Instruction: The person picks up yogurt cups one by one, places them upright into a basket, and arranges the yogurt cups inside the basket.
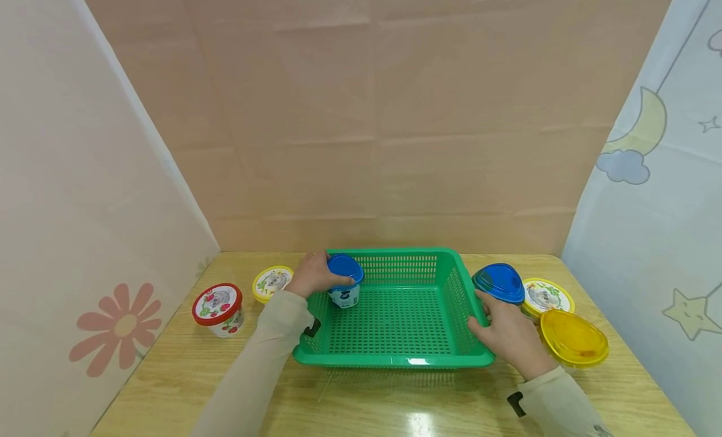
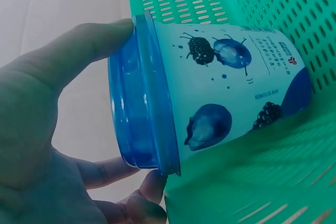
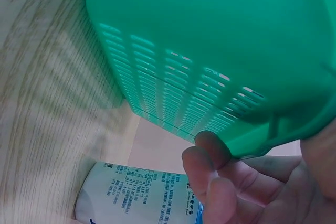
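Note:
My left hand [image 1: 314, 275] grips a paper cup with a blue lid [image 1: 345, 295] by its lid, at the left end of a green plastic basket [image 1: 389, 361]. In the left wrist view the thumb and fingers span the lid of the cup [image 2: 226, 82], whose side carries printed blueberries and blackberries. At the basket's right side my right hand [image 1: 510, 334] holds the rim, thumb on the inner side. Its fingers [image 3: 202, 166] curl outside, under the rim, in the right wrist view. Close to them stands a white cup [image 3: 136, 195] with printed text.
Left of the basket stand a red-lidded tub [image 1: 219, 306] and a yellow-lidded tub [image 1: 273, 281]. To its right are a blue-lidded cup [image 1: 499, 283], a yellow-rimmed tub [image 1: 548, 295] and a container with a yellow lid [image 1: 574, 338]. All stand on a wooden table [image 1: 361, 405], with cloth-covered walls around.

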### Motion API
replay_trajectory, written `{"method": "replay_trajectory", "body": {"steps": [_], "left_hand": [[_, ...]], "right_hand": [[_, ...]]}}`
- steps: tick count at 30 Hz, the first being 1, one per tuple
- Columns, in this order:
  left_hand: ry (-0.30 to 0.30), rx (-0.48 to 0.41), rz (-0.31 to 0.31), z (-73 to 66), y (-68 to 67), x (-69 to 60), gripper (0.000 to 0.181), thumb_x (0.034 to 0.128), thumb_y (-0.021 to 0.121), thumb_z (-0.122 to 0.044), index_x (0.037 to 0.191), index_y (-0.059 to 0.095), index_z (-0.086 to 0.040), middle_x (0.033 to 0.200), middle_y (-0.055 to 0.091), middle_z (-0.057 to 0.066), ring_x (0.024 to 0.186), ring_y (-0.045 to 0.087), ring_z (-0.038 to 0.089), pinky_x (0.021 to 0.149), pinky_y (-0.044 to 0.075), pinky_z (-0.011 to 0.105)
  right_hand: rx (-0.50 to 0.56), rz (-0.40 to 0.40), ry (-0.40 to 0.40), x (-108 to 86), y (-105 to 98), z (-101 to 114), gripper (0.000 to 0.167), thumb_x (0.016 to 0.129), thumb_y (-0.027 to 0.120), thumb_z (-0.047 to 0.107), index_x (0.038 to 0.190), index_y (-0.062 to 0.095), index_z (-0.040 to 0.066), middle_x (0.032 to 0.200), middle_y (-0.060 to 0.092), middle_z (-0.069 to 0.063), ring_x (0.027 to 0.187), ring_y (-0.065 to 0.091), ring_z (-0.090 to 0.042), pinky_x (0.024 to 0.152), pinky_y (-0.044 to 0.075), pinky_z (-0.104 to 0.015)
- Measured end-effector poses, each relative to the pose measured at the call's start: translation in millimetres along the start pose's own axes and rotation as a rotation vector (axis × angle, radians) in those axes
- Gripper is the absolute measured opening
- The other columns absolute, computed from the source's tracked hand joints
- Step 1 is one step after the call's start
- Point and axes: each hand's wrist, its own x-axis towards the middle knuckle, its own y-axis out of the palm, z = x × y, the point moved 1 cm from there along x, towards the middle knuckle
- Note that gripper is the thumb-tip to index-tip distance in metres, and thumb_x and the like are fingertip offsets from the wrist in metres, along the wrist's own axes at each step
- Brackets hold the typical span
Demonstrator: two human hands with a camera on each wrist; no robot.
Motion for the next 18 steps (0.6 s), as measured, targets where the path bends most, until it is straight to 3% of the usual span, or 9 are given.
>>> {"method": "replay_trajectory", "body": {"steps": [18], "left_hand": [[-0.02,0.029,-0.012,-0.6,-1.5,-1.0,0.09,0.0753,0.081,-0.056,0.138,0.051,0.001,0.129,0.058,0.02,0.115,0.056,0.036,0.093,0.051,0.052]], "right_hand": [[-0.004,0.008,0.005,-0.8,-1.3,1.3,0.066,0.091,0.068,0.027,0.143,0.046,-0.008,0.103,0.07,-0.022,0.078,0.066,-0.022,0.055,0.053,-0.038]]}}
